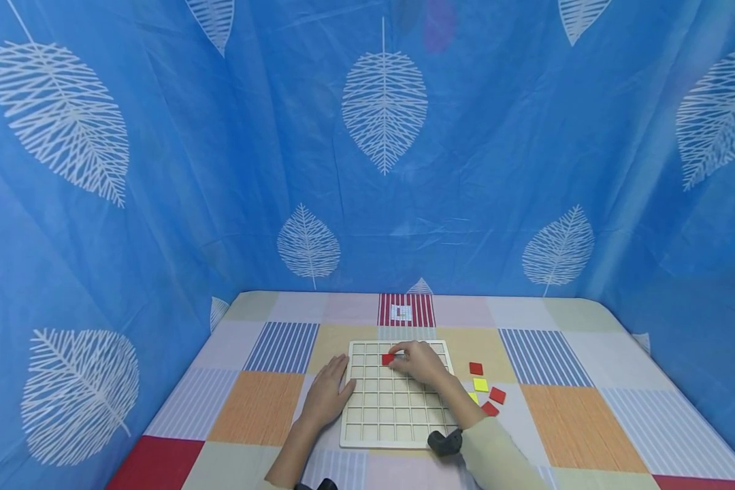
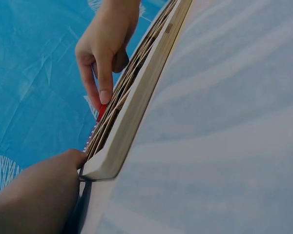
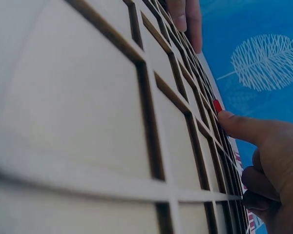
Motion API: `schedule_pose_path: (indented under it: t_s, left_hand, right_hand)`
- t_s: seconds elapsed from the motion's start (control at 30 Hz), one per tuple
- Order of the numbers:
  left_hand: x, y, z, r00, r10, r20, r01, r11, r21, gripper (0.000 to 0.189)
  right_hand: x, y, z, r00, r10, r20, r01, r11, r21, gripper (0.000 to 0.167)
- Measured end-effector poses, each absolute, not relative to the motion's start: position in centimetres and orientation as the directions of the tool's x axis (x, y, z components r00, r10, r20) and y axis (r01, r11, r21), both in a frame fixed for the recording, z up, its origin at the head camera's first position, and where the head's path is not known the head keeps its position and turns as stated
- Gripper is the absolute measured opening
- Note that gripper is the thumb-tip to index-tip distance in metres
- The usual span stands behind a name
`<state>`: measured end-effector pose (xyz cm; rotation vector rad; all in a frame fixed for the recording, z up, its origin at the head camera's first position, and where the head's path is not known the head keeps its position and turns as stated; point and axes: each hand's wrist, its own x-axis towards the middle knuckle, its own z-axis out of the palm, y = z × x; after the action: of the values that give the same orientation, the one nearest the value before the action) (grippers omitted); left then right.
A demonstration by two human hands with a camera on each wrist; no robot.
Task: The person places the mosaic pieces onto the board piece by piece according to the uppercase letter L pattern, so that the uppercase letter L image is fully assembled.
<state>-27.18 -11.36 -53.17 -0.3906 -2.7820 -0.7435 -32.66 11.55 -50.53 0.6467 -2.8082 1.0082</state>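
Note:
A pale wooden grid board [image 1: 370,415] lies flat on the table. My left hand [image 1: 329,395] rests along its left edge with fingers extended, and the thumb touches the rim. Over the upper part of the board, my right hand [image 1: 424,365] pinches a red square tile [image 1: 387,359] between thumb and finger. The tile is at a cell near the top, left of the right hand; whether it lies fully inside the cell, I cannot tell. In the left wrist view the same red tile [image 2: 102,112] shows under the right fingertips [image 2: 104,96].
Right of the board lie loose tiles: a red one [image 1: 476,368], a yellow one [image 1: 480,384], two more red and another yellow partly behind the right forearm. A small card with a grid picture [image 1: 401,313] lies beyond the board. Blue leaf-patterned curtains [image 1: 465,190] surround the table.

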Motion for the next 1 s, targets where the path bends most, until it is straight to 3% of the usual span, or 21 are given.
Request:
schedule_pose_path:
  t_s: [0.47, 0.63, 1.0]
  left_hand:
    - [-27.0, -11.4, -53.1, -0.933, 0.199, 0.301, 0.322, 0.835, 0.447, 0.055]
    - [-27.0, -11.4, -53.0, -0.931, 0.206, 0.302, 0.331, 0.826, 0.456, 0.054]
    - [-27.1, -11.4, -53.1, -0.924, 0.2, 0.326, 0.339, 0.823, 0.456, 0.053]
  right_hand:
    - [-32.7, 10.7, -50.5, -0.911, -0.341, 0.234, -0.413, 0.723, -0.554, 0.03]
    - [-31.9, 11.2, -49.6, -0.908, -0.316, 0.276, -0.419, 0.673, -0.609, 0.031]
    - [-30.2, 18.5, -48.0, -0.929, -0.151, 0.336, -0.347, 0.668, -0.658, 0.027]
